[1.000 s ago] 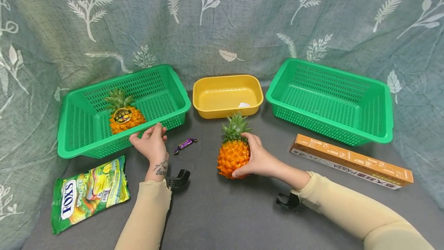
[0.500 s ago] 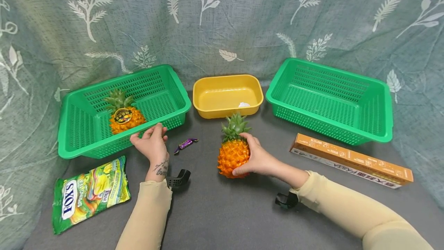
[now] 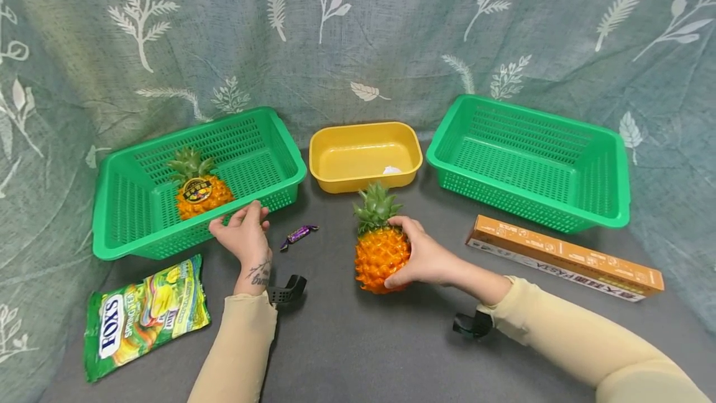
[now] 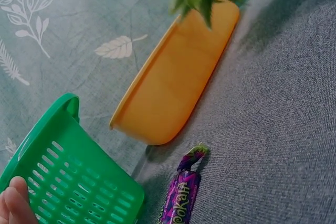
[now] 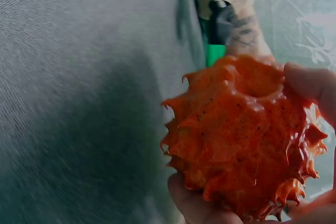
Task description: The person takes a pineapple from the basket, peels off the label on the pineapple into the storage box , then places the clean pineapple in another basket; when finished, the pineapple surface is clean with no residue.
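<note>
In the head view my right hand (image 3: 429,259) grips an orange pineapple (image 3: 378,260) with a green leafy crown, thumb low on its side and fingers near its top. The right wrist view shows the underside of the pineapple (image 5: 236,135) between thumb and fingers, with a shadow on the cloth beside it. My left hand (image 3: 246,236), fingers loosely bent, is at the front rim of the left green basket (image 3: 128,242). Inside that basket lies another pineapple (image 3: 204,203) with a black and gold label. A purple wrapped candy (image 3: 299,236) lies just right of my left hand.
A yellow tub (image 3: 335,184) with a small white item inside stands at the back middle. Right of it is a second green basket (image 3: 503,199). An orange pasta box (image 3: 565,255) lies before that basket. A green Fox's candy bag (image 3: 146,319) lies front left.
My right hand and the pineapple have shifted slightly right and toward me in the last half second. My left hand stays at the basket rim. The head view has tipped a little.
</note>
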The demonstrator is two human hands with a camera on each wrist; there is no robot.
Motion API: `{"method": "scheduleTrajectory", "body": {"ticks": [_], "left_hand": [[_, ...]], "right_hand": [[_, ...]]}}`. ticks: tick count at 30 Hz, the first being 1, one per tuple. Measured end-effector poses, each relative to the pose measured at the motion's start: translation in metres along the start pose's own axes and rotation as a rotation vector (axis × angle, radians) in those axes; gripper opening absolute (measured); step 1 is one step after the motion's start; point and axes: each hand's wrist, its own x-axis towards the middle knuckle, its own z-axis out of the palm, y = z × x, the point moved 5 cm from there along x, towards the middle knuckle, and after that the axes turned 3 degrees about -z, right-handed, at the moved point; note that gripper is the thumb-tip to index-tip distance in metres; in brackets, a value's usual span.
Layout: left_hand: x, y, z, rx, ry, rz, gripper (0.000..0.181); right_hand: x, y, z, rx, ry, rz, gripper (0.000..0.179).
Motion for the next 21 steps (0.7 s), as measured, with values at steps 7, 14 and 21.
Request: {"method": "scheduleTrajectory", "body": {"ticks": [7, 14, 21], "left_hand": [[0.0, 0.0, 0.0, -0.016, -0.002, 0.009, 0.049], [0.0, 0.001, 0.0, 0.002, 0.0, -0.01, 0.049], [-0.001, 0.002, 0.001, 0.003, -0.005, -0.015, 0.05]], "right_hand": [[-0.009, -0.021, -0.033, -0.032, -0.008, -0.061, 0.099], [-0.012, -0.039, -0.099, 0.029, 0.092, -0.054, 0.102], [-0.016, -0.048, -0.183, 0.002, 0.285, 0.018, 0.1]]}}
